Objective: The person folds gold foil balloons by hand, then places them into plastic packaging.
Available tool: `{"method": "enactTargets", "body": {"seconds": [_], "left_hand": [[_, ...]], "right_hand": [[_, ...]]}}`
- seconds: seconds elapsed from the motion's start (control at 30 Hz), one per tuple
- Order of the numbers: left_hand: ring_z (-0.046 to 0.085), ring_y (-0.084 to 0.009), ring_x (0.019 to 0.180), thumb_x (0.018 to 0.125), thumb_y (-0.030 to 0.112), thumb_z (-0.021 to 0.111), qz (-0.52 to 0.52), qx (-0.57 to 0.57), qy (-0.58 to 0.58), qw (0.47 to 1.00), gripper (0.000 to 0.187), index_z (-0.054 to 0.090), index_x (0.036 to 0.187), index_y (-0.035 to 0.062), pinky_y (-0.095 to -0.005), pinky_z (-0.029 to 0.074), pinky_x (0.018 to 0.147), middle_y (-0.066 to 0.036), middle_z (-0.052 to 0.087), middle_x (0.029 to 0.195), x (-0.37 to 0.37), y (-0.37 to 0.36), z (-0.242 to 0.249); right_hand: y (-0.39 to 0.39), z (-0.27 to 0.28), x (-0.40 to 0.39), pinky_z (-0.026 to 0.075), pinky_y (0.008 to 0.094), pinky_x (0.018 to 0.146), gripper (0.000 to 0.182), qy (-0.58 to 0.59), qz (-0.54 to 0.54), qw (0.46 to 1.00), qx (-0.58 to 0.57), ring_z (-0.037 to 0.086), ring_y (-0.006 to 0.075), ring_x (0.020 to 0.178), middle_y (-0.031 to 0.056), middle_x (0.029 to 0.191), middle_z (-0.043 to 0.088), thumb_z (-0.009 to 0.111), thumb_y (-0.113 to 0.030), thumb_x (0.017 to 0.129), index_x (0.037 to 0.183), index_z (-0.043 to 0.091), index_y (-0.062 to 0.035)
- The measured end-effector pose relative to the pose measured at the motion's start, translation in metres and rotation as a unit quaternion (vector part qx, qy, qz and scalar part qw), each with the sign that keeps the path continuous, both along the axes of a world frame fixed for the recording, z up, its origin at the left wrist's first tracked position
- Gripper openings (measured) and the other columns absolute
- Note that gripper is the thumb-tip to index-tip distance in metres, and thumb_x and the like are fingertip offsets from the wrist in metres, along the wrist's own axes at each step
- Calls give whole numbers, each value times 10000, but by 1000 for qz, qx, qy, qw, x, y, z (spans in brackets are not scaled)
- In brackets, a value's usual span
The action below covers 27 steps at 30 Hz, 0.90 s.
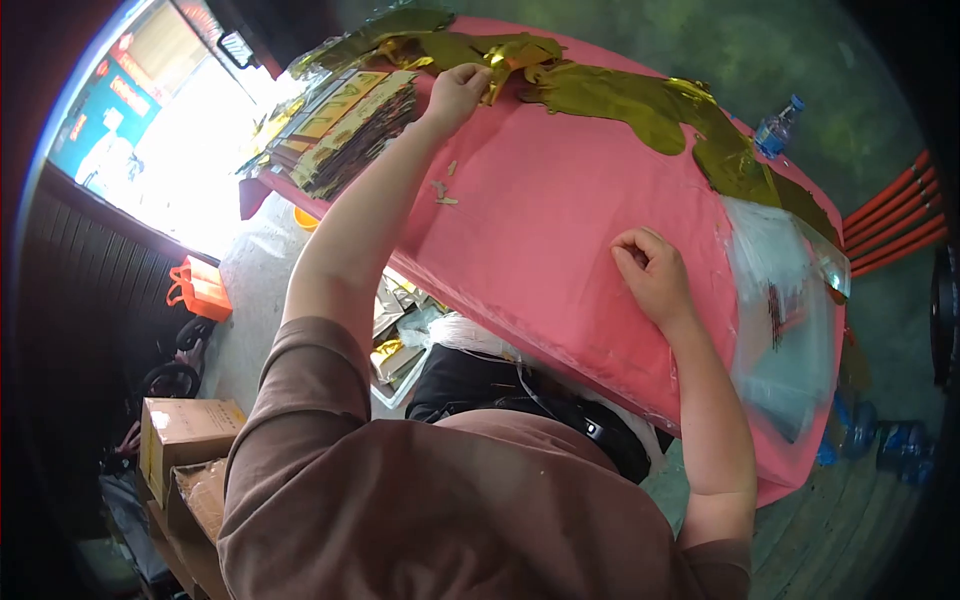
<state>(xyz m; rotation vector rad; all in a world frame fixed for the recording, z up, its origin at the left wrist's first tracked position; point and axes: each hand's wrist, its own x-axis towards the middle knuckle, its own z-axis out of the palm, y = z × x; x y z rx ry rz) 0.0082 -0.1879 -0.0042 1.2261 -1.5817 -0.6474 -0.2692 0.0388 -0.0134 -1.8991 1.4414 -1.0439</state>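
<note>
At the far edge of the pink-covered table [560, 190], my left hand [460, 95] pinches a crumpled bit of shiny gold foil [497, 75]. More gold foil sheets [610, 95] spread along the back edge on both sides of it. Left of that hand lies a stack of printed gold-and-dark packets [350, 130]. My right hand [655, 275] rests on the pink cover, its fingers curled closed, and nothing shows in them. A few small scraps [442, 190] lie on the cover near my left forearm.
Clear plastic bags [785, 320] lie at the table's right end. A plastic bottle [779, 127] stands at the back right. Cardboard boxes [190, 430] and an orange bag [200, 288] are on the left. Below the near edge sits a bin with packets [395, 360].
</note>
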Motion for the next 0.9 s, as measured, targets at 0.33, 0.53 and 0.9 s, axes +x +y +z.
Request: {"method": "enactTargets", "body": {"seconds": [0.33,0.53,0.9], "left_hand": [[525,-37,714,888,117,553,-341,93,-46,934,109,604,904,21,-197,443,615,23,590,766,-84,107,21],[511,-37,653,889,108,556,-439,92,-79,890,107,601,899,11,-193,427,557,20,583,746,-109,139,14],[531,-79,630,893,253,538,-68,22,181,981,205,551,930,51,-209,432,552,-12,572,753,-64,61,7]], "right_hand": [[-10,-4,-10,376,168,473,176,-231,-18,965,120,473,45,533,10,757,586,537,-200,902,975,566,-43],[-10,8,-12,425,197,453,182,-359,-49,916,173,546,79,524,43,702,600,540,-201,886,856,568,-24],[-10,3,-19,395,209,394,209,-333,-69,921,189,498,81,437,16,603,545,545,-242,891,773,530,-70]]}}
